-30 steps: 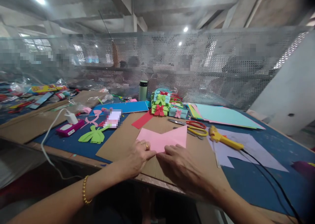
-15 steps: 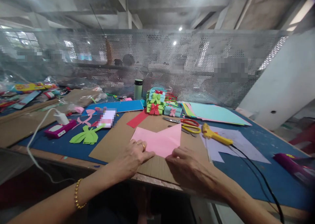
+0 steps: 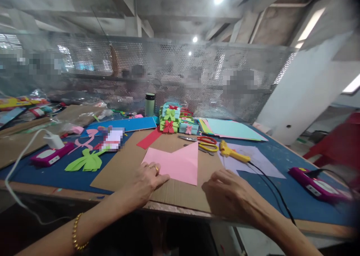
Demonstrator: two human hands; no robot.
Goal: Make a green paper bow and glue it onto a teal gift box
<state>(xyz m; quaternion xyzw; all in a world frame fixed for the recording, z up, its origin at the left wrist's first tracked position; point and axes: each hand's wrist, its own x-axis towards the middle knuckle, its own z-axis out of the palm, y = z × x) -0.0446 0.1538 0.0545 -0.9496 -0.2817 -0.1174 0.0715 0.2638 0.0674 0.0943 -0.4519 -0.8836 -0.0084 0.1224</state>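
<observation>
A folded pink paper [image 3: 176,164] lies on a brown cardboard sheet [image 3: 123,169] on the blue table. My left hand [image 3: 146,183] rests flat at the paper's near left edge, fingers stretched out and touching it. My right hand [image 3: 229,194] hovers just right of the paper's near corner, apart from it, fingers loosely curled with nothing seen in them.
Scissors with red and yellow handles [image 3: 206,143] and a yellow glue gun [image 3: 233,153] with a black cord lie behind the paper. Small paper gift boxes [image 3: 173,121], coloured sheets [image 3: 230,130], a green cutout [image 3: 83,162] and two magenta devices [image 3: 47,156] [image 3: 313,181] surround them. A perforated metal screen [image 3: 174,72] backs the table.
My right hand has slid off the pink paper to the right. The view has swung right, bringing a second magenta device into sight. My left hand stays on the paper.
</observation>
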